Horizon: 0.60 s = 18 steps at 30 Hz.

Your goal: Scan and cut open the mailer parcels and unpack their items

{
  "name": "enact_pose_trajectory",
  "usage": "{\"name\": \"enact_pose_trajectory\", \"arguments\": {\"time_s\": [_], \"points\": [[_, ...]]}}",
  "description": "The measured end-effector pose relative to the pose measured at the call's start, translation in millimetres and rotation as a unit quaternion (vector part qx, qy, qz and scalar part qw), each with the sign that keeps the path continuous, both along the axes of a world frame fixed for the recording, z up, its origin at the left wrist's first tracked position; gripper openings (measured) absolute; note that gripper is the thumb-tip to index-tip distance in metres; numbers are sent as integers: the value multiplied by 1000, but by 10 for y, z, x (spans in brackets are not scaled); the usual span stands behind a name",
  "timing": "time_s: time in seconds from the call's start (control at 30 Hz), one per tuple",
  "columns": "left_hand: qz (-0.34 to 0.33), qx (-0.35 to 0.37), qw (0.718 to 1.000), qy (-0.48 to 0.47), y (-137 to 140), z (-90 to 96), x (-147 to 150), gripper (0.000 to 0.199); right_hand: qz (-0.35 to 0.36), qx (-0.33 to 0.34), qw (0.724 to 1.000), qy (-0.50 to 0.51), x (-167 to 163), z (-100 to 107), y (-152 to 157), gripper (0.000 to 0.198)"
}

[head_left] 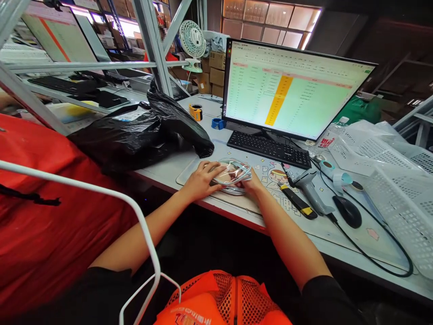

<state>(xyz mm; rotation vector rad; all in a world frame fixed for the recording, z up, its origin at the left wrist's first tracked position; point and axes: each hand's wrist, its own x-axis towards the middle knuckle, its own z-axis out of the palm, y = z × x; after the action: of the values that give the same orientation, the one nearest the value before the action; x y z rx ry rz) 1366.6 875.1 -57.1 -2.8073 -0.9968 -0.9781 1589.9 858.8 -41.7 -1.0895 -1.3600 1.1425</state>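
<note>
A shiny clear plastic package [232, 170] lies at the front edge of the desk mat between my hands; what is inside it is hard to make out. My left hand [204, 181] grips its left side, with thumb and fingers on the plastic. On the other side, my right hand [251, 184] is closed round the right end, its fingers partly hidden behind the glossy film. Left of the package rests a large black plastic bag [135, 131] with a white label. A yellow-and-black utility knife [297, 201] and a grey barcode scanner [313, 192] lie right of my right hand.
Behind the package stand a black keyboard [269, 148] and a monitor [294, 90]. A mouse [347, 211], a looping cable and white perforated baskets [402, 198] occupy the right. Tape rolls [195, 112] sit at the back. A red sack [50, 216] and white metal bar [101, 188] are at left.
</note>
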Motion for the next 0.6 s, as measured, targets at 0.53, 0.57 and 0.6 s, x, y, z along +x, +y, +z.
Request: {"name": "enact_pose_trajectory", "arguments": {"time_s": [0.53, 0.57, 0.6], "points": [[5, -182, 982, 48, 422, 476, 224, 41, -201, 9, 952, -232, 641, -131, -729, 58], [27, -204, 977, 62, 486, 534, 250, 55, -203, 2, 947, -248, 555, -133, -702, 62], [58, -230, 968, 77, 544, 585, 268, 76, -207, 1, 941, -268, 471, -138, -663, 64]]}}
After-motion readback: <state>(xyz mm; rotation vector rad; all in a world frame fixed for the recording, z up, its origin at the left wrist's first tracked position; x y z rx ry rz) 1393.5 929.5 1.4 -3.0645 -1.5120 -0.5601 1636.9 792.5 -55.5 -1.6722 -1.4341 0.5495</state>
